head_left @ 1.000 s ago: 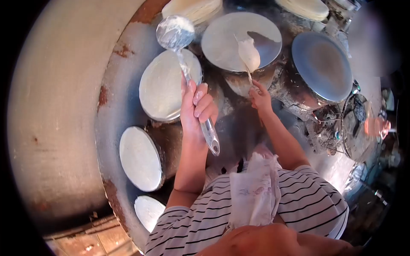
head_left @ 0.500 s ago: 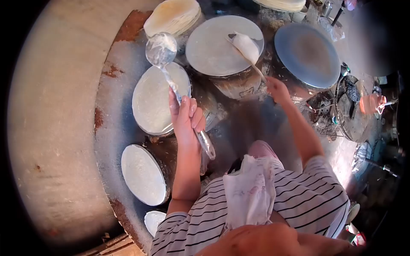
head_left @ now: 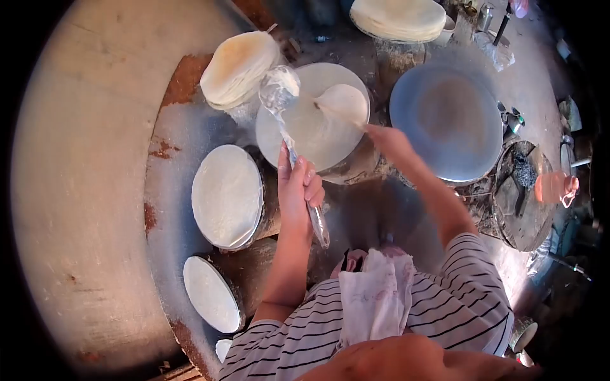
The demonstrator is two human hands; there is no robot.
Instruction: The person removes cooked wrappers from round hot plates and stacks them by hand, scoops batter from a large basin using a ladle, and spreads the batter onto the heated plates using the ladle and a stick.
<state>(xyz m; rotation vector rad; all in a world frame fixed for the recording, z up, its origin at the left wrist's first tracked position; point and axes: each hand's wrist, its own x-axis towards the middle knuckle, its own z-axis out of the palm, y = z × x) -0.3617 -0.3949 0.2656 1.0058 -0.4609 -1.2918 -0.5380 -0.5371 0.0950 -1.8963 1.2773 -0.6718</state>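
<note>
My left hand (head_left: 298, 190) is wrapped round the handle of a metal ladle (head_left: 279, 89), whose bowl has pale batter on it and hangs over the left edge of a round griddle. That griddle (head_left: 298, 143) is coated with a pale layer. Closed round a thin handle, my right hand (head_left: 386, 143) holds a flat, rounded spreader (head_left: 343, 105) over the griddle's upper right part. The spreader's face looks pale and coated. Whether it touches the layer is unclear.
A dark griddle (head_left: 445, 120) stands to the right. Stacks of thin round flatbreads (head_left: 240, 70) (head_left: 398, 19) lie at the top. Two coated griddles (head_left: 227, 197) (head_left: 211, 294) are at the left, beside a curved wall (head_left: 95, 190). An orange-pink jug (head_left: 556, 188) is at the right.
The view has shifted, so the griddles sit lower in it. The spreader has moved over the griddle, and the dark uncovered patch seen there earlier is no longer visible. Both hands keep their holds.
</note>
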